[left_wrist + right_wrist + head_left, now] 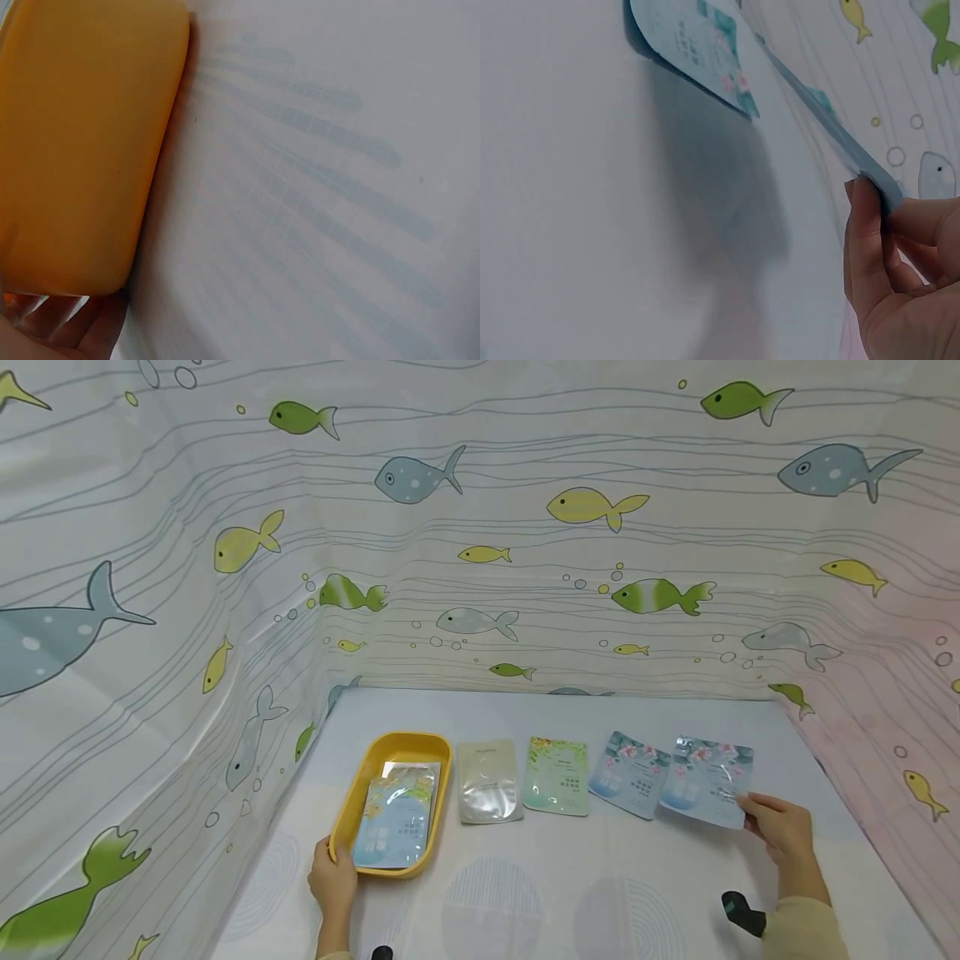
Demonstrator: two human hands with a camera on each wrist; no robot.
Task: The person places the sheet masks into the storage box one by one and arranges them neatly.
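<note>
My left hand (333, 878) grips the near left corner of a yellow tray (339, 814); the tray's outer wall (82, 150) fills the left of the left wrist view, fingers (97, 322) under its edge. Blue and white sachets (393, 827) lie in the tray. At the right, my right hand (783, 835) pinches the lower right corner of a blue floral sachet (705, 781). The right wrist view has this sachet (832, 127) edge-on, raised off the table, between thumb and fingers of the hand (900, 277). Another blue floral sachet (630, 774) is just left of it.
Between the tray and the blue sachets lie a beige sachet (489, 783) and a green one (557, 777). Fish-patterned sheeting (525, 593) surrounds the white table (555, 852) at the back and sides. Dark objects show beside both forearms.
</note>
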